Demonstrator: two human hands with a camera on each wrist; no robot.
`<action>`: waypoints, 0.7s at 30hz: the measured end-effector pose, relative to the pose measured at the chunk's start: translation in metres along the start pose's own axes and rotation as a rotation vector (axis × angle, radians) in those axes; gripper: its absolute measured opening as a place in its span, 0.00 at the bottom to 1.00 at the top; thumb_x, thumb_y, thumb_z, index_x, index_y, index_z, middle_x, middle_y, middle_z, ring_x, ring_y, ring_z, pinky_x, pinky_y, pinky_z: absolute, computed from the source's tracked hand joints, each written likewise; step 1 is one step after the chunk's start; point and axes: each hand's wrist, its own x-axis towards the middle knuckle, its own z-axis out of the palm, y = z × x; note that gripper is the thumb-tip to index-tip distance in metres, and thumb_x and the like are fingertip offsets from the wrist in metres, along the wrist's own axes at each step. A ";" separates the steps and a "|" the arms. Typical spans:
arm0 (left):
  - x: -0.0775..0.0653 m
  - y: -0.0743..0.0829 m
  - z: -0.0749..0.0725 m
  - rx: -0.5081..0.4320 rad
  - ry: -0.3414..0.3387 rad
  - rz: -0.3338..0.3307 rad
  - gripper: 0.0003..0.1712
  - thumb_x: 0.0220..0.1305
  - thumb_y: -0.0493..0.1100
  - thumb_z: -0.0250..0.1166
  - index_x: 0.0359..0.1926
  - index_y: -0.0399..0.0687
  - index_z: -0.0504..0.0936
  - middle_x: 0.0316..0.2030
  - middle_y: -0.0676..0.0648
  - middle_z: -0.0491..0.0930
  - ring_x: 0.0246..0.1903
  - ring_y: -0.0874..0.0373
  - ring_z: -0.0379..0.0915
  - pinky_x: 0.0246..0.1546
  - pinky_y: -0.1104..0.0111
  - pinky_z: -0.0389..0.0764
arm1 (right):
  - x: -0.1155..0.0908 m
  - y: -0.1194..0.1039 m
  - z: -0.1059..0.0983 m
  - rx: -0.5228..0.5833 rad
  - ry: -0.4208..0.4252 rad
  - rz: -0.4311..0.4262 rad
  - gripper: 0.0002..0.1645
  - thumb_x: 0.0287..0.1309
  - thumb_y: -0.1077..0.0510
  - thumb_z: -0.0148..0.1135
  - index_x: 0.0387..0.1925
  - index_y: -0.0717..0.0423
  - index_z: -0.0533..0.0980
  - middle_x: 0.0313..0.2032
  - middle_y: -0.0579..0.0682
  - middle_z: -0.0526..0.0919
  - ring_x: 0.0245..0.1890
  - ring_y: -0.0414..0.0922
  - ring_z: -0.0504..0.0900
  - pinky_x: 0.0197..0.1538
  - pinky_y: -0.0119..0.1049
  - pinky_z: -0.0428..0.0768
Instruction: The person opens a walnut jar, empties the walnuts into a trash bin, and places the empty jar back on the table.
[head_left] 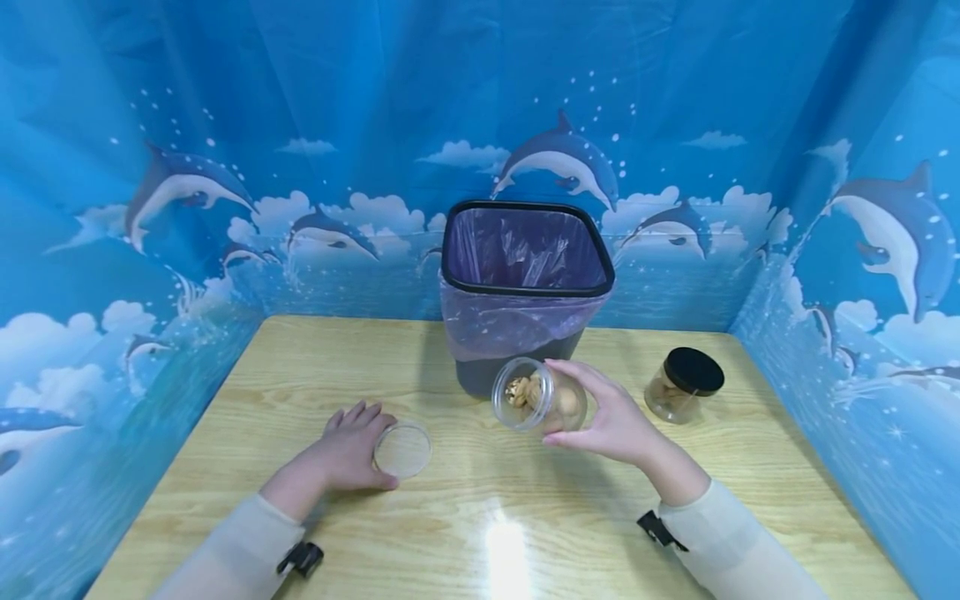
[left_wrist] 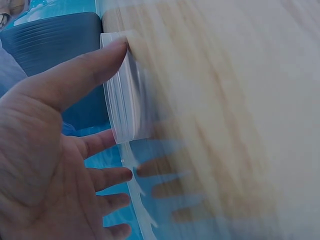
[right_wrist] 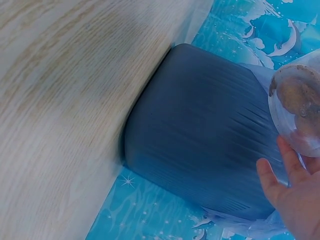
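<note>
In the head view, my right hand (head_left: 611,421) grips a clear plastic jar (head_left: 568,402) in front of the bin, its uncovered mouth tipped to the left. Shelled walnuts (head_left: 521,392) lie inside, close to that mouth. The right wrist view catches the round base of this jar (right_wrist: 295,102) beside the fingertips (right_wrist: 269,172). Left of it, my left hand (head_left: 356,450) pinches a shallow clear round lid (head_left: 402,450) low at the tabletop. Seen from the left wrist, the thumb is on one side of the ridged lid (left_wrist: 120,95) and the forefinger at the other.
A grey bin (head_left: 525,333) with a black rim and purple liner stands at the back of the wooden table (head_left: 300,358). To the right, another clear jar (head_left: 667,400) with a black lid (head_left: 694,371) holds some brownish pieces. Blue dolphin-print sheeting (head_left: 360,100) surrounds the table.
</note>
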 end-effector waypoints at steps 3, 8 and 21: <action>0.000 0.000 -0.001 0.009 0.012 0.009 0.54 0.44 0.65 0.78 0.66 0.41 0.70 0.70 0.29 0.61 0.71 0.27 0.49 0.67 0.32 0.47 | 0.000 0.001 -0.001 0.001 0.002 -0.005 0.57 0.36 0.45 0.86 0.71 0.39 0.68 0.67 0.48 0.72 0.67 0.54 0.70 0.65 0.62 0.67; 0.001 0.001 -0.002 0.016 0.034 0.024 0.55 0.42 0.65 0.79 0.66 0.42 0.71 0.70 0.29 0.61 0.71 0.27 0.49 0.67 0.32 0.47 | 0.000 0.001 -0.001 0.002 0.004 -0.012 0.57 0.36 0.45 0.86 0.70 0.40 0.68 0.67 0.48 0.72 0.66 0.53 0.70 0.65 0.62 0.67; 0.001 0.006 -0.012 0.052 0.073 0.045 0.58 0.43 0.67 0.77 0.70 0.42 0.67 0.72 0.30 0.58 0.72 0.28 0.47 0.68 0.33 0.44 | 0.000 0.001 -0.002 -0.026 0.011 -0.007 0.58 0.35 0.44 0.85 0.71 0.41 0.68 0.67 0.51 0.73 0.65 0.56 0.71 0.63 0.63 0.68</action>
